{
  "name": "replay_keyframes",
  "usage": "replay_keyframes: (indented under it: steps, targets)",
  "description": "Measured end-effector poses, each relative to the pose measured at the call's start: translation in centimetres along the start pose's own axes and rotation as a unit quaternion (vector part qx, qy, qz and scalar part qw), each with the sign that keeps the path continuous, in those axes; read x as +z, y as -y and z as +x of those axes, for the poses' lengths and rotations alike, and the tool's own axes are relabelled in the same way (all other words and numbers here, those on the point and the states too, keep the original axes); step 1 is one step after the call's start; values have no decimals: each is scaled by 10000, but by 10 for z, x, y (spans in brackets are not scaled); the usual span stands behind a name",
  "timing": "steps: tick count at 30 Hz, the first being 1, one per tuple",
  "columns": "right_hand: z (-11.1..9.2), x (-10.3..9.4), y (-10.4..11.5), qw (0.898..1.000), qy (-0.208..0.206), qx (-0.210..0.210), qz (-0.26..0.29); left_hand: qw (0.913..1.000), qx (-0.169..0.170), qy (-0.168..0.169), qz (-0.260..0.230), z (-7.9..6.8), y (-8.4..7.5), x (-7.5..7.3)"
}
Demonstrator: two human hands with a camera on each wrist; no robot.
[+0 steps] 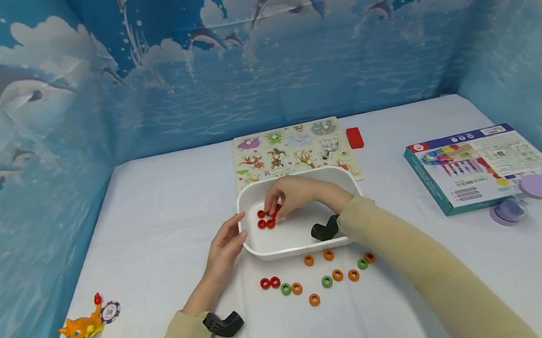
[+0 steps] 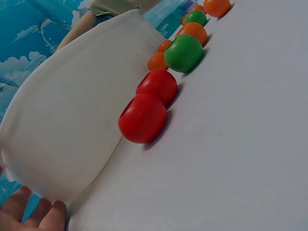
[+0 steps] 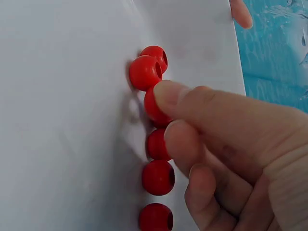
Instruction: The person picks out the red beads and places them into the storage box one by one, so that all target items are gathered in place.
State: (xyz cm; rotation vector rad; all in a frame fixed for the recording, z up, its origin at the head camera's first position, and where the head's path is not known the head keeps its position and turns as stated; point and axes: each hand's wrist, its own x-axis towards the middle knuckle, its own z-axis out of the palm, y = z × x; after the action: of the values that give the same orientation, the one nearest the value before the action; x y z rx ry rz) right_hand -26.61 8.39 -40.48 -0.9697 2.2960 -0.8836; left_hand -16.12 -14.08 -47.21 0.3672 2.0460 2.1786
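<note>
In the head view, a white plastic tray point(image 1: 285, 248) stands mid-table with several red beads point(image 1: 262, 224) at its left inside. My right hand point(image 1: 297, 193) reaches into it. The right wrist view shows the thumb and a finger pinching a red bead point(image 3: 155, 108), with other round, holed red beads point(image 3: 158, 177) in a row beside it. At the tray's left end, my left hand point(image 1: 224, 252) touches the rim with its fingertips; in the left wrist view, its fingers point(image 2: 53, 215) meet the outer wall.
In front of the tray lie loose beads: red point(image 1: 265, 283), green point(image 1: 326, 282) and orange point(image 1: 353, 275). Behind it are an animal puzzle board point(image 1: 288, 143) and a red block point(image 1: 354, 138). A box point(image 1: 472, 169) and lilac lids point(image 1: 538, 186) are right, an orange toy point(image 1: 81, 329) left.
</note>
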Motion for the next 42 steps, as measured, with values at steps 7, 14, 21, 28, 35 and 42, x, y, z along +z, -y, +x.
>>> replay_keyframes:
  steps: [7,14,21,28,35,42]
  targets:
    - [1,5,-7,9998,96,182,-48,9997,-204,-95,36,-1,-2,1]
    - [-9,-9,5,9998,-79,-83,185,9996,-244,-39,151,-4,-17,6]
    - [-53,-12,51,9925,-643,-616,834,9993,-239,-7,274,-7,-28,10]
    - [-84,49,67,9873,-1039,-729,956,9997,-156,-5,212,-4,-16,6]
    - [-91,107,67,9894,-1247,-470,570,9999,-20,-10,130,0,-3,2]
    - [-83,131,55,9809,-1835,-409,-492,9998,-168,-1,113,-3,-14,6]
